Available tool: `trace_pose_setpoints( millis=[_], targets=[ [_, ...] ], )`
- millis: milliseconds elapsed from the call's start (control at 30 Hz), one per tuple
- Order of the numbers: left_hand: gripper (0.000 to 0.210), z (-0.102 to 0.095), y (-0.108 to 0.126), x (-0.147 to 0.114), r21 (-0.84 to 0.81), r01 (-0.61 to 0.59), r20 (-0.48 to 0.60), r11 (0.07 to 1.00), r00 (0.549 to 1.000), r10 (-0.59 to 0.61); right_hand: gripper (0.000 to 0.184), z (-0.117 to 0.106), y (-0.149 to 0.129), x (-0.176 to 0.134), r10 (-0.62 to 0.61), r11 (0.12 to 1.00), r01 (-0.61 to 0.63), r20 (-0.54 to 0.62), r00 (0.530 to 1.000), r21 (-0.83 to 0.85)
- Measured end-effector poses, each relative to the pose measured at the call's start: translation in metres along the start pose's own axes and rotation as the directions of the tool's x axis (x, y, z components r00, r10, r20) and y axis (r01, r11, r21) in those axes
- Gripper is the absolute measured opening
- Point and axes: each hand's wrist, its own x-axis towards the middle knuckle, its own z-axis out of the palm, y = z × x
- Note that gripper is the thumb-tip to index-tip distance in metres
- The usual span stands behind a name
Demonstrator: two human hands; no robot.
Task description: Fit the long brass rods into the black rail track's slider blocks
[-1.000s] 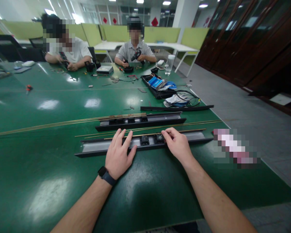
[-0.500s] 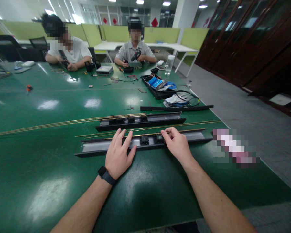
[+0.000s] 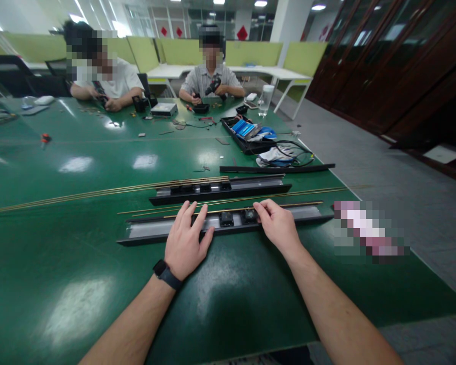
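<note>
In front of me on the green table lies a long black channel (image 3: 144, 230) with a pale inner face and small black blocks (image 3: 226, 218) set inside it. My left hand (image 3: 188, 241), with a dark watch on its wrist, rests across the channel with fingers spread, hiding part of it. My right hand (image 3: 275, 225) has thumb and forefinger pinched on a thin brass rod (image 3: 237, 210) that runs along the channel's far side. More thin brass rods (image 3: 307, 194) lie just behind. A second black channel (image 3: 251, 192) stands farther back, with similar rods (image 3: 137, 189) over its left end.
A black strip (image 3: 277, 169), gloves (image 3: 277, 156) with cables, and a black tray (image 3: 247, 147) holding blue items sit at the back right. Two people work across the table, one holding a power drill (image 3: 213, 86). The table's right edge runs beyond a blurred pink patch (image 3: 365, 228).
My right hand has shifted very slightly to the right along the channel, with the pinched rod. My left hand stays in place.
</note>
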Motion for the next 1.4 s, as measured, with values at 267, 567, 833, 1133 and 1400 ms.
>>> trace_pose_setpoints(
  millis=[267, 567, 833, 1133, 1400],
  targets=[
    [0.062, 0.0006, -0.0007, 0.0000, -0.020, 0.003, -0.005, 1.000, 1.000, -0.003, 0.037, -0.0012, 0.0027, 0.0002, -0.015, 1.000, 0.015, -0.001, 1.000, -0.014],
    [0.060, -0.0001, -0.0002, -0.0001, -0.004, 0.004, 0.009, 1.000, 1.000, -0.004, 0.038, -0.0012, 0.0019, 0.0004, -0.012, 1.000, 0.012, 0.023, 1.000, -0.008],
    [0.061, -0.0003, 0.0001, 0.0001, -0.011, 0.002, 0.005, 1.000, 1.000, -0.002, 0.042, -0.0008, 0.0012, 0.0006, -0.001, 0.999, 0.001, 0.001, 1.000, -0.036],
    [0.062, 0.0001, 0.0004, -0.0004, -0.019, 0.006, 0.000, 1.000, 1.000, -0.006, 0.035, 0.0006, 0.0065, 0.0002, -0.014, 1.000, 0.014, 0.034, 0.999, 0.007],
    [0.061, 0.0000, 0.0000, -0.0001, -0.008, 0.006, 0.008, 1.000, 1.000, -0.006, 0.040, -0.0009, -0.0008, 0.0003, 0.008, 1.000, -0.008, -0.002, 1.000, 0.006]
  ],
)
